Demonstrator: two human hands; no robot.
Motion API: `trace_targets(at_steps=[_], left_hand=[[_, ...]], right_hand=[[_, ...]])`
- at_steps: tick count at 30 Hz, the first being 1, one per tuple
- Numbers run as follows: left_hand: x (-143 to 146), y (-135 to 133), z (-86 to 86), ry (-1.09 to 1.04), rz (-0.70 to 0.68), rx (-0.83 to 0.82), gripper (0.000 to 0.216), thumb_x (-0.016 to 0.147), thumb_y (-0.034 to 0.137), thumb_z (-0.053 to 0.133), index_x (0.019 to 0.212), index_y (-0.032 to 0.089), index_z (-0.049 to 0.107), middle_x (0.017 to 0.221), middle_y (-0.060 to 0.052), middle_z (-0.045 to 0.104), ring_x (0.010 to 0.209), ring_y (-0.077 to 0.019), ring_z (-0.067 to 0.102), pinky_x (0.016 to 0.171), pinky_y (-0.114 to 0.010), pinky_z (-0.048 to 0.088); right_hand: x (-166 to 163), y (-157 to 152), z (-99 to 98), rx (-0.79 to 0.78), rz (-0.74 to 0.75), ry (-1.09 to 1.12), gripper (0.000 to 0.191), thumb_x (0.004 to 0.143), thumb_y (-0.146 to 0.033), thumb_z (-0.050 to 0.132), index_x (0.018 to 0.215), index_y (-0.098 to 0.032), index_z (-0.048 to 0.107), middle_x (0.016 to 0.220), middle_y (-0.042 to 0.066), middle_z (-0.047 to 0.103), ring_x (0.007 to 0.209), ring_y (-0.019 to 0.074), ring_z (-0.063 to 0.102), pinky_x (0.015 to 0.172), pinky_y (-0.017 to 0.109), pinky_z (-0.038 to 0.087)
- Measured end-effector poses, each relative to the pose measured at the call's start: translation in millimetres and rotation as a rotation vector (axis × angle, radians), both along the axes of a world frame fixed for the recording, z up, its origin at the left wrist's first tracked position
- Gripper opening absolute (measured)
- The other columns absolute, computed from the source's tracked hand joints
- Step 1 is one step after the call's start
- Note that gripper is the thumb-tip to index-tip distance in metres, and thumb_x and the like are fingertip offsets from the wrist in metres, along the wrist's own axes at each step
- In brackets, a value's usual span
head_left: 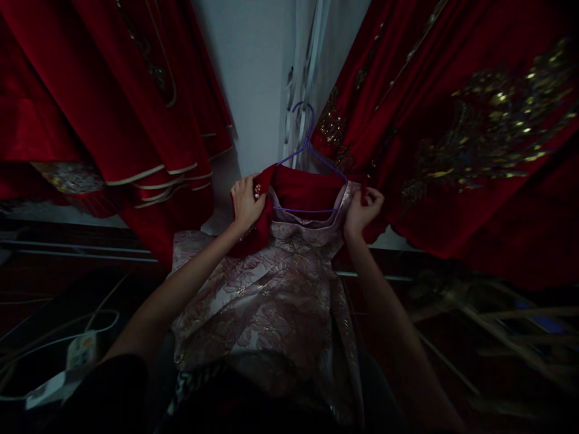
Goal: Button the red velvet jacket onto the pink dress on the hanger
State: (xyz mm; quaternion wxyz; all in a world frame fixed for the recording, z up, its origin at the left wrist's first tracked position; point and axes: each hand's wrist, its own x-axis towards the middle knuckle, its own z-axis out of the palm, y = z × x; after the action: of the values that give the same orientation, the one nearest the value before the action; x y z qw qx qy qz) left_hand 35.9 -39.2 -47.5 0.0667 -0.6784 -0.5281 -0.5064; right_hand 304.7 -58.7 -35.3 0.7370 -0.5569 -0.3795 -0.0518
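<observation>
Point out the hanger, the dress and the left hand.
hanger (308, 143): head view, on its purple neck, below the hook.
dress (271, 301): head view, on the pink brocade front.
left hand (246, 202): head view, on the hand's back.

Floor (54, 277): dark, reddish-brown, faintly glossy; much of it lost in shadow.
Floor, left: white power strip (82, 349) lying flat, with a white cable (54, 340) looping around it.
Floor, right: several pale thin rods (493, 325) lying crossed; too dim to identify.
Far edge: pale rail (76, 247) runs along the wall foot.
Hanger (325, 161): purple wire, carrying the brocade dress (271, 301) by its shoulders.
</observation>
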Motion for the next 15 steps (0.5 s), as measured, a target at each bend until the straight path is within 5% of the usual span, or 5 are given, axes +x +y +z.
trace_targets(at_steps=[7,11,15], left_hand=[[7.3,8.8,-8.2,-0.061,0.097,0.04,0.04,0.078,0.026,0.054,0.117,0.021,0.053,0.116,-0.012,0.058,0.115,-0.0318,0.048,0.101,-0.049,0.033],[-0.5,8.3,-2.5,-0.098,0.023,0.081,0.043,0.078,0.024,0.057,0.12,0.019,0.047,0.117,-0.012,0.054,0.114,-0.0286,0.049,0.1,-0.047,0.036],[-7.3,1.8,2.8,-0.102,0.037,0.071,0.027,0.077,0.024,0.06,0.103,0.019,0.052,0.119,-0.015,0.048,0.117,-0.0309,0.044,0.098,-0.05,0.036]], right_hand=[[-112.3,-29.4,-33.4,-0.084,0.452,-0.106,0.019,0.084,-0.038,0.054,0.088,-0.022,0.045,0.078,0.001,0.056,0.068,0.0133,0.056,0.067,0.025,0.046],[-103.9,-24.9,-32.4,-0.129,0.578,-0.16,0.019,0.084,-0.038,0.054,0.085,-0.022,0.044,0.074,-0.001,0.053,0.066,0.0126,0.055,0.064,0.023,0.044],[-62.9,-22.1,-25.4,-0.132,0.538,-0.267,0.013,0.079,-0.028,0.056,0.083,-0.022,0.045,0.077,-0.001,0.052,0.068,0.0124,0.051,0.067,0.024,0.042]])
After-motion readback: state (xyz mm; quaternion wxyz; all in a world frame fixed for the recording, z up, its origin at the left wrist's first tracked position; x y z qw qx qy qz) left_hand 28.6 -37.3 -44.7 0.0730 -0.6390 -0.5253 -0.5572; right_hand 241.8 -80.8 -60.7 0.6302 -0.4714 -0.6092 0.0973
